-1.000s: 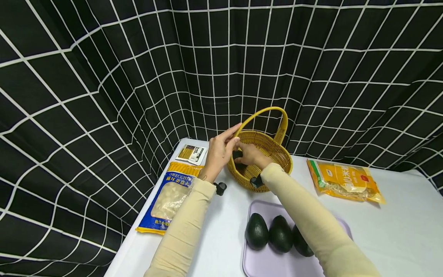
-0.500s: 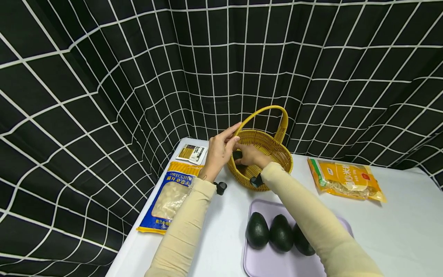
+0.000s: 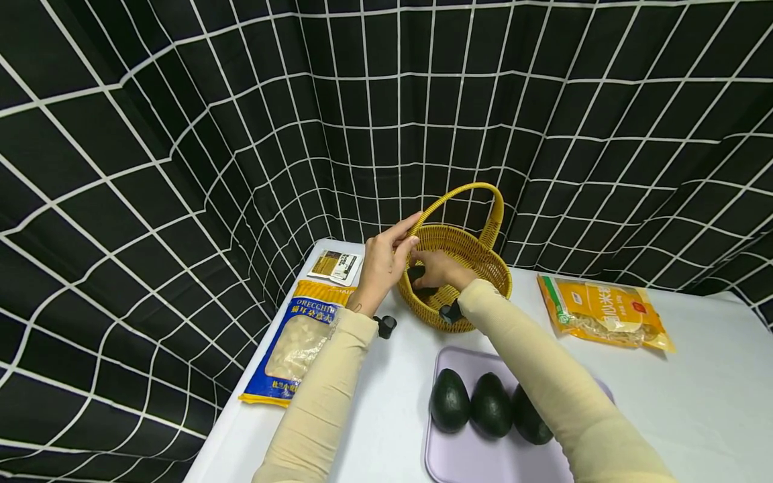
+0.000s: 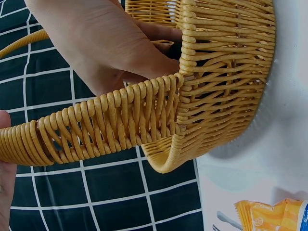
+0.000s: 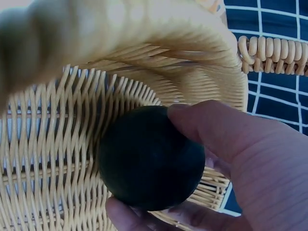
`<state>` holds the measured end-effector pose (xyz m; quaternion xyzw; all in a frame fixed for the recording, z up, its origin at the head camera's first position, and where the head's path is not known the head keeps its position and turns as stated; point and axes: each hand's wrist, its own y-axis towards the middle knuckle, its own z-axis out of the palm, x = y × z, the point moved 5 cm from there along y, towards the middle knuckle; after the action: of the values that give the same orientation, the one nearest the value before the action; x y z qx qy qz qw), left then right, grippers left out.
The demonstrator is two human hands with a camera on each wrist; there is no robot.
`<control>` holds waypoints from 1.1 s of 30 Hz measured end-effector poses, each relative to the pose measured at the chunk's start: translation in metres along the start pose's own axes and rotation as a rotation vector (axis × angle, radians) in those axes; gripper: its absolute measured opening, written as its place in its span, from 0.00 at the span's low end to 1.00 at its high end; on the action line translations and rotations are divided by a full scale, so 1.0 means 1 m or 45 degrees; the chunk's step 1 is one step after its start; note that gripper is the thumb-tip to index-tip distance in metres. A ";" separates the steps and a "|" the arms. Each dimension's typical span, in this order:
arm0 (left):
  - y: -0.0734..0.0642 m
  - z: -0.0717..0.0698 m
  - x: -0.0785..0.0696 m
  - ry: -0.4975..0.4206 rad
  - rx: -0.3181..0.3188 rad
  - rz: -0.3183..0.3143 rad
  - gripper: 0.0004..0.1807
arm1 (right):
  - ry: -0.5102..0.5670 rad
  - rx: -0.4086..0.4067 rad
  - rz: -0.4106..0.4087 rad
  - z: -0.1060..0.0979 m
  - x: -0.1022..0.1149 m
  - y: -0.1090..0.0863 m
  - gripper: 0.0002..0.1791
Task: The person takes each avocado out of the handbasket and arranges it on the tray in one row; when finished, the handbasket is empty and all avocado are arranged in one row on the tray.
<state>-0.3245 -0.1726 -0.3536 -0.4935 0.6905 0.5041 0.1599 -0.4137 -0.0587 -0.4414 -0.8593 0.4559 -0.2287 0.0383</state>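
Observation:
A yellow wicker basket [image 3: 468, 251] with an arched handle [image 4: 106, 120] stands at the back of the table. My left hand [image 3: 383, 263] holds the handle's near-left base; at the left edge of the left wrist view its fingers [image 4: 5, 192] lie along the handle. Inside the basket's left side, my right hand [image 3: 445, 270] grips a dark green avocado [image 5: 151, 159], thumb on top and fingers underneath. In the head view that avocado is partly hidden by the hand. Three more avocados [image 3: 490, 406] lie in a row on a lilac tray [image 3: 468, 456], the rightmost partly behind my right sleeve.
Left of the basket lie a blue and yellow pasta bag [image 3: 296, 349] and a small flat packet [image 3: 335, 267]. An orange noodle bag [image 3: 606, 312] lies to the right. Behind the white table [image 3: 712, 389] hangs a black gridded curtain [image 3: 374, 114].
My right hand has shifted slightly right and down in the basket, and more of the avocado shows. The left hand stays on the handle.

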 end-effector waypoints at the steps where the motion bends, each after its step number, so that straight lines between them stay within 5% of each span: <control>1: 0.000 0.000 0.000 0.003 0.001 -0.002 0.22 | 0.001 0.006 0.003 0.000 0.000 -0.001 0.29; 15: -0.001 0.000 -0.001 0.001 -0.019 -0.004 0.22 | -0.053 0.001 -0.003 -0.002 0.000 -0.006 0.29; 33: 0.000 0.000 -0.003 0.000 -0.026 -0.034 0.23 | 0.045 -0.199 -0.108 -0.021 0.001 -0.042 0.29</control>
<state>-0.3230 -0.1712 -0.3515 -0.5045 0.6785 0.5089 0.1615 -0.3902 -0.0319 -0.4105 -0.8741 0.4360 -0.2090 -0.0466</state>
